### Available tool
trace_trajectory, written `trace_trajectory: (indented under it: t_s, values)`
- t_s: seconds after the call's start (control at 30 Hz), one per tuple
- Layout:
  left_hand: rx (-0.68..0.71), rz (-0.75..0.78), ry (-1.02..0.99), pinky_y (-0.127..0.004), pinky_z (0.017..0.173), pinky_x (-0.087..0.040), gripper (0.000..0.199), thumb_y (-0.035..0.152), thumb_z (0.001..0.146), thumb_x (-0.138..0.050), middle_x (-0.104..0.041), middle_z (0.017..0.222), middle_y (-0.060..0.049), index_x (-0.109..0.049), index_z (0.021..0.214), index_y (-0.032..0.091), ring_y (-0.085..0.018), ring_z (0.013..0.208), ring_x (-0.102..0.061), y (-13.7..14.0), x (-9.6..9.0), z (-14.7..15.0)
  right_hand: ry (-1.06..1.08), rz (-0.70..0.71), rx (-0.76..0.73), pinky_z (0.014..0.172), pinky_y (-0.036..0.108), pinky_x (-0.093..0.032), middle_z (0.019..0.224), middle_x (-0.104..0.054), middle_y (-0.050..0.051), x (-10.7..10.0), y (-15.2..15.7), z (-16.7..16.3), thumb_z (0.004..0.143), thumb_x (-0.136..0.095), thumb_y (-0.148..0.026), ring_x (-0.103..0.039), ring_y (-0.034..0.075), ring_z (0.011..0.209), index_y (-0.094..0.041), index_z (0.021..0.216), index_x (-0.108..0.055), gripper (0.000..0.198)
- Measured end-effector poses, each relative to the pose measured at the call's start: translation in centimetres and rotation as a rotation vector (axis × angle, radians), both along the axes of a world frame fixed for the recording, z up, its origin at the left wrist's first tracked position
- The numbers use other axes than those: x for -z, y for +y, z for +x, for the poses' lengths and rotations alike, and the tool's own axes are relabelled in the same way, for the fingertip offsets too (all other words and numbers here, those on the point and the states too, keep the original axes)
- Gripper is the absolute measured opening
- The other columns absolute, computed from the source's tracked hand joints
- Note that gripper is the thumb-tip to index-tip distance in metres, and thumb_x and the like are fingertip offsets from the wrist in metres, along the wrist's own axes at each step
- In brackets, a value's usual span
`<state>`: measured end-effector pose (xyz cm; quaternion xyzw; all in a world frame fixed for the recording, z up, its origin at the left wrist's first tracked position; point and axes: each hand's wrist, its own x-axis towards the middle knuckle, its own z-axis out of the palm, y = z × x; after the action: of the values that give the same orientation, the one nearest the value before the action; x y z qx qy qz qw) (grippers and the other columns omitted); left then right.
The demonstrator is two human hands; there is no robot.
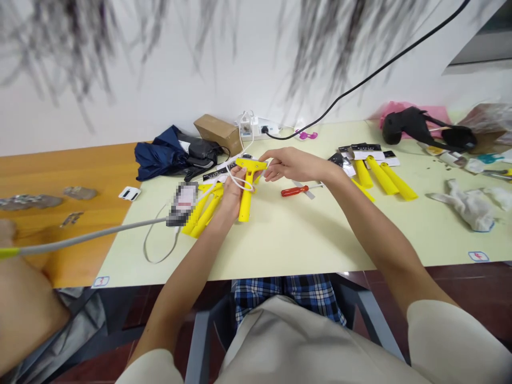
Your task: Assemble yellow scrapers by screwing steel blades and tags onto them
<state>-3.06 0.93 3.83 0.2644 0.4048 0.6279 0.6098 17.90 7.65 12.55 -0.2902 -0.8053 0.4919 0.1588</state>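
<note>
My left hand (234, 192) is closed around a yellow T-shaped scraper (245, 205), its handle pointing down toward me and its wide head at the top. Close by the right end of that head is my right hand (288, 164), fingers loosely bent and apart; whether a fingertip touches the head I cannot tell. A white cord (240, 183) loops across the front of the scraper. Below and left of my left hand lie more yellow scrapers (206, 216). A red-handled screwdriver (295, 191) rests on the table under my right forearm.
Packaged yellow-handled scrapers (384, 176) lie to the right. Behind are a cardboard box (218, 133), a power strip (266, 128) and a dark blue umbrella (160, 152). A phone-like device (184, 200) with a strap is at left. A crumpled white glove (466, 205) lies far right. Another person's leg shows at left.
</note>
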Motion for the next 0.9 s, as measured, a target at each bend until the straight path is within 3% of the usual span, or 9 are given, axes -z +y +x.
trace_trajectory:
  t_s: [0.1,0.2,0.33,0.4,0.53,0.6,0.8,0.9]
  values:
    - [-0.007,0.043,0.004,-0.017,0.053,-0.051,0.05,0.029,0.091,-0.087,-0.081,0.121,-0.008,-0.065,0.136,0.025,-0.021,0.102,-0.082,-0.1,-0.3,0.1,-0.083,0.001,0.001,0.07,0.033,-0.065,0.095,-0.083,0.004,0.0,-0.3,0.1,0.108,-0.063,-0.022,-0.082,0.023,0.076,-0.024,0.133,-0.064,0.025]
    - [0.078,-0.008,-0.015,-0.016,0.051,-0.05,0.053,0.025,0.092,-0.085,-0.079,0.129,-0.009,-0.063,0.141,0.027,-0.024,0.108,-0.083,-0.4,-0.2,0.3,-0.166,0.135,0.024,0.063,0.03,-0.055,0.083,-0.078,0.0,-0.5,0.0,0.4,0.112,-0.058,-0.029,-0.072,0.019,0.062,-0.023,0.127,-0.064,0.017]
    - [0.236,-0.069,-0.027,-0.014,0.046,-0.044,0.047,0.022,0.091,-0.085,-0.075,0.139,-0.012,-0.065,0.134,0.024,-0.028,0.117,-0.081,-1.2,0.3,0.8,-0.197,0.455,0.118,0.078,0.034,-0.051,0.093,-0.077,0.007,-0.8,1.0,1.1,0.115,-0.051,-0.034,-0.069,0.021,0.082,-0.019,0.106,-0.07,0.026]
    - [0.287,-0.096,-0.002,-0.015,0.046,-0.046,0.044,0.023,0.09,-0.086,-0.074,0.142,-0.013,-0.065,0.129,0.023,-0.029,0.121,-0.08,-1.7,0.5,1.2,-0.212,0.522,0.149,0.085,0.036,-0.051,0.107,-0.078,0.01,-0.9,1.4,1.6,0.115,-0.046,-0.032,-0.069,0.024,0.094,-0.018,0.106,-0.071,0.03]
    - [0.38,-0.158,0.016,-0.014,0.047,-0.047,0.04,0.019,0.088,-0.084,-0.072,0.145,-0.014,-0.065,0.123,0.022,-0.029,0.123,-0.079,-2.7,0.7,2.1,-0.325,0.453,0.138,0.089,0.037,-0.053,0.128,-0.077,0.013,-1.1,1.6,2.4,0.105,-0.052,-0.018,-0.07,0.028,0.106,-0.018,0.119,-0.071,0.024]
    - [0.409,-0.171,0.009,-0.013,0.046,-0.045,0.036,0.022,0.09,-0.084,-0.071,0.148,-0.014,-0.066,0.121,0.021,-0.029,0.124,-0.078,-3.0,0.7,2.4,-0.338,0.396,0.11,0.086,0.037,-0.054,0.129,-0.077,0.013,-1.1,1.6,2.6,0.099,-0.056,-0.011,-0.072,0.027,0.105,-0.018,0.119,-0.07,0.025]
    - [0.45,-0.157,0.022,-0.014,0.048,-0.05,0.044,0.028,0.094,-0.085,-0.071,0.149,-0.014,-0.067,0.134,0.025,-0.03,0.125,-0.079,-3.3,0.8,2.8,-0.101,0.118,-0.004,0.08,0.033,-0.061,0.105,-0.083,0.004,-0.1,1.5,2.2,0.093,-0.068,-0.004,-0.079,0.023,0.094,-0.023,0.111,-0.07,0.027]
    - [0.413,-0.172,0.025,-0.015,0.046,-0.05,0.041,0.026,0.093,-0.085,-0.074,0.142,-0.014,-0.069,0.131,0.025,-0.031,0.122,-0.08,-3.2,0.8,2.8,-0.121,0.12,-0.008,0.078,0.035,-0.06,0.092,-0.082,0.002,0.4,1.6,1.8,0.088,-0.073,-0.002,-0.079,0.025,0.09,-0.023,0.098,-0.072,0.023]
